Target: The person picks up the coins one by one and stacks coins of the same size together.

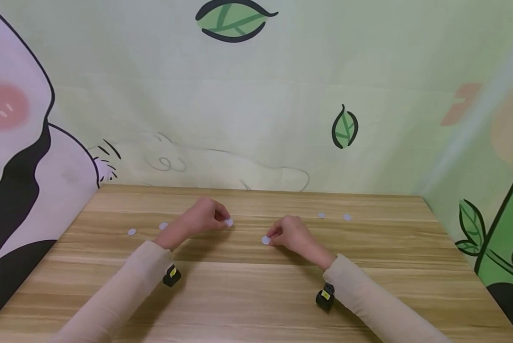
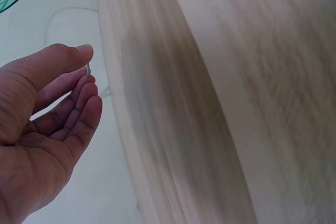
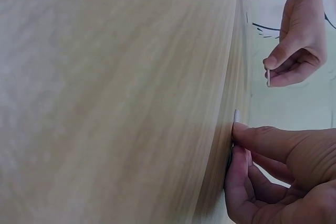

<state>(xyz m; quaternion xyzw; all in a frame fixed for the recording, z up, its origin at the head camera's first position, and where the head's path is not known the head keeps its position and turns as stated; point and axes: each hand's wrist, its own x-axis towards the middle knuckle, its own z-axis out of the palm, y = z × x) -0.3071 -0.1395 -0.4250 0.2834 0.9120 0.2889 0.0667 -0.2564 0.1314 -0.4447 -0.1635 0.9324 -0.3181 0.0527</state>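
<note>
My left hand (image 1: 201, 215) pinches a small white disc (image 1: 228, 222) between thumb and fingers. In the right wrist view that disc (image 3: 268, 77) shows edge-on, held apart from the tabletop. My right hand (image 1: 294, 234) holds another white disc (image 1: 266, 240) by its edge, thumb and fingertips close to the wood. Seen from the right wrist, this disc (image 3: 236, 116) lies near the table surface; whether it touches is hard to tell. Left of my left hand lie two more white discs, one (image 1: 132, 231) farther out and one (image 1: 164, 226) beside the wrist.
Two other white discs, one (image 1: 321, 215) and one (image 1: 347, 217), lie beyond my right hand. All are on a wood-grain table (image 1: 239, 295). Behind it stands a pale green wall (image 1: 273, 95) with painted leaves and a panda. Each wrist carries a small black camera (image 1: 172, 276).
</note>
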